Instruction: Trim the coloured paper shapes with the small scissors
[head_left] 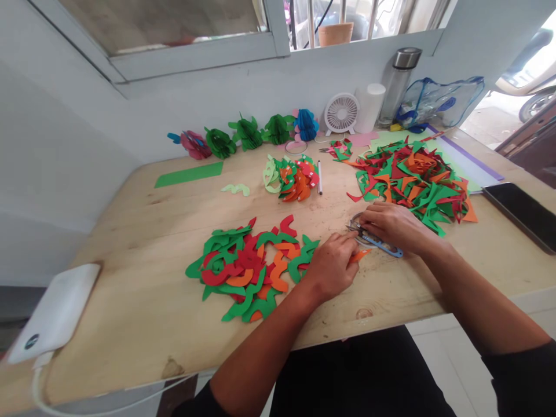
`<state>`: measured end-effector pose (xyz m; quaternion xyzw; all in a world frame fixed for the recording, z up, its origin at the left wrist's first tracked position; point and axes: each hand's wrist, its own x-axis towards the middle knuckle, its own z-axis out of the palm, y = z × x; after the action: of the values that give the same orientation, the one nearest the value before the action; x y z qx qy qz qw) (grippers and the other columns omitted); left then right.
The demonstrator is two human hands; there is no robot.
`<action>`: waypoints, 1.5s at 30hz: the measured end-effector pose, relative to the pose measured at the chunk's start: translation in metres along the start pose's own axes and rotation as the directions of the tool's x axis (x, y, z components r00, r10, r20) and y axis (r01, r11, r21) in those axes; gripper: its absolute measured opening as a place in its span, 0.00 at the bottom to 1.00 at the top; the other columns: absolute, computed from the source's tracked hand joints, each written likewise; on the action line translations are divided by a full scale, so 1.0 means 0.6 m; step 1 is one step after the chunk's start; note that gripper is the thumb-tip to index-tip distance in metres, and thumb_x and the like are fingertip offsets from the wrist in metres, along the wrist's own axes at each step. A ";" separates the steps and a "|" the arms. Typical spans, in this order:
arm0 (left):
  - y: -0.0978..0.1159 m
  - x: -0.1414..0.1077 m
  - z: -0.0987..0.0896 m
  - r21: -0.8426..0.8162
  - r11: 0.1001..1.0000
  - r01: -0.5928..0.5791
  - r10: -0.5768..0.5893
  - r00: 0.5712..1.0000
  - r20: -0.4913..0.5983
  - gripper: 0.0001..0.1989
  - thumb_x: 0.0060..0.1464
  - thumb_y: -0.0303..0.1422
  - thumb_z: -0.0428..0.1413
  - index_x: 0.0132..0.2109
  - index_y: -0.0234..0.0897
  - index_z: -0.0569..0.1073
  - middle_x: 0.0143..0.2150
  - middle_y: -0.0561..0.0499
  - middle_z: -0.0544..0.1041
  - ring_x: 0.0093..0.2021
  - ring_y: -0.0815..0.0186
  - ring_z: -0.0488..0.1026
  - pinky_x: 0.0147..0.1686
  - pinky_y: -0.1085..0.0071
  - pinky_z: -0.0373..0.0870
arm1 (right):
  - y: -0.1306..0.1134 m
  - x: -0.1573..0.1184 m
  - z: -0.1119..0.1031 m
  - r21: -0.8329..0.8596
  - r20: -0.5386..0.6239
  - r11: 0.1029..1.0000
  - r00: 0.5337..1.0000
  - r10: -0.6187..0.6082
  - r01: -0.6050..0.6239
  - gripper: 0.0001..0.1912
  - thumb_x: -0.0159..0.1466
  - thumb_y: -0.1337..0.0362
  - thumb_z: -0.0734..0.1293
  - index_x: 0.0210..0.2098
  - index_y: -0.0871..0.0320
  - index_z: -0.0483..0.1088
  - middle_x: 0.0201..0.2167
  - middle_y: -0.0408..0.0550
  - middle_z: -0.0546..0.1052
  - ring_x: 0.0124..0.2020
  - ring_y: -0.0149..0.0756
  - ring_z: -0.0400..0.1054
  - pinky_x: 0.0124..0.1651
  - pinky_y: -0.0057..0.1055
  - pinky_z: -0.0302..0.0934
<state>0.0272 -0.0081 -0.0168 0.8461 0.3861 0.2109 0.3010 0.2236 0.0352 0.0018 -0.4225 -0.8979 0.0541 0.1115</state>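
Note:
My left hand [336, 260] is closed on a small orange paper piece [359, 255], whose pointed end sticks out to the right of the fingers. Just right of it, the fingers of my right hand [384, 223] are bent down over a small dark tool, partly hidden beneath them. A blue-handled cutter [382, 245] lies under that hand, across a round clear dish or ring. Left of my left hand spreads a pile of curved green, red and orange paper shapes [243, 269]. Beyond my right hand is a heap of paper scraps [417, 174].
Folded paper figures [249, 133] line the wall, beside a small white fan [341, 113] and a glass bottle [397, 87]. A phone [523, 211] lies at the right, a white device [56, 313] with a cable at the left. A pen [320, 177] lies mid-table.

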 end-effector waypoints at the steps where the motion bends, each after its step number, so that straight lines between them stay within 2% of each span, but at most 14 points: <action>1: 0.000 0.000 0.000 -0.001 1.000 -0.001 0.001 1.000 -0.003 0.04 0.51 0.24 0.52 0.32 0.37 0.69 0.53 0.45 0.73 0.56 0.58 0.66 0.55 0.59 0.64 | -0.001 -0.001 -0.001 -0.009 0.009 1.000 1.000 -0.006 0.006 0.12 0.66 0.65 0.58 0.32 0.58 0.71 0.28 0.49 0.73 0.33 0.36 0.64 0.35 0.29 0.53; 13: -0.001 0.001 0.002 0.014 1.000 -0.009 0.009 1.000 -0.002 0.04 0.50 0.24 0.51 0.32 0.37 0.68 0.53 0.45 0.73 0.56 0.58 0.66 0.55 0.59 0.65 | -0.013 0.008 -0.005 -0.204 0.039 0.977 0.998 -0.057 0.064 0.14 0.65 0.65 0.59 0.26 0.58 0.70 0.25 0.50 0.73 0.32 0.36 0.62 0.37 0.31 0.52; 27: -0.003 0.000 0.003 0.041 0.999 -0.013 0.013 1.000 -0.002 0.05 0.49 0.24 0.51 0.34 0.36 0.68 0.56 0.44 0.70 0.54 0.59 0.67 0.55 0.59 0.65 | -0.025 0.029 -0.014 -0.341 0.189 0.922 0.974 -0.122 0.182 0.06 0.60 0.70 0.63 0.27 0.60 0.71 0.26 0.52 0.75 0.30 0.38 0.64 0.32 0.33 0.49; 31: -0.003 0.000 0.004 0.044 0.999 -0.015 0.016 1.000 -0.011 0.05 0.50 0.24 0.51 0.35 0.36 0.68 0.56 0.43 0.71 0.54 0.59 0.67 0.56 0.59 0.64 | -0.023 0.032 -0.015 -0.329 0.205 0.932 0.975 -0.084 0.150 0.09 0.61 0.71 0.62 0.26 0.61 0.71 0.25 0.51 0.74 0.29 0.37 0.65 0.32 0.33 0.50; 37: 0.001 -0.001 0.002 0.051 0.999 -0.018 0.019 1.000 -0.022 0.05 0.50 0.24 0.51 0.35 0.35 0.69 0.55 0.43 0.72 0.53 0.59 0.68 0.56 0.60 0.64 | -0.006 0.024 -0.017 -0.191 0.166 0.980 0.986 -0.015 0.047 0.13 0.64 0.67 0.58 0.28 0.58 0.72 0.27 0.48 0.74 0.30 0.33 0.66 0.31 0.28 0.51; 41: 0.002 -0.001 0.002 0.048 0.999 -0.006 0.007 1.000 -0.025 0.05 0.49 0.23 0.51 0.34 0.35 0.69 0.55 0.43 0.72 0.53 0.59 0.68 0.56 0.60 0.65 | -0.012 0.023 -0.024 -0.230 0.186 0.971 0.982 -0.029 0.072 0.13 0.65 0.66 0.58 0.28 0.59 0.72 0.27 0.48 0.74 0.31 0.34 0.66 0.32 0.28 0.51; 45: 0.001 -0.001 0.003 0.051 0.999 -0.008 0.009 1.000 -0.026 0.05 0.49 0.23 0.51 0.34 0.35 0.69 0.55 0.43 0.72 0.53 0.59 0.68 0.55 0.61 0.65 | -0.027 0.030 -0.029 -0.331 0.241 0.934 0.969 -0.056 0.136 0.09 0.62 0.69 0.62 0.27 0.61 0.71 0.26 0.50 0.75 0.31 0.36 0.66 0.33 0.30 0.52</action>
<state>0.0280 -0.0093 -0.0176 0.8522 0.3918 0.2134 0.2733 0.2046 0.0386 0.0245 -0.3819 -0.9198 -0.0613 -0.0654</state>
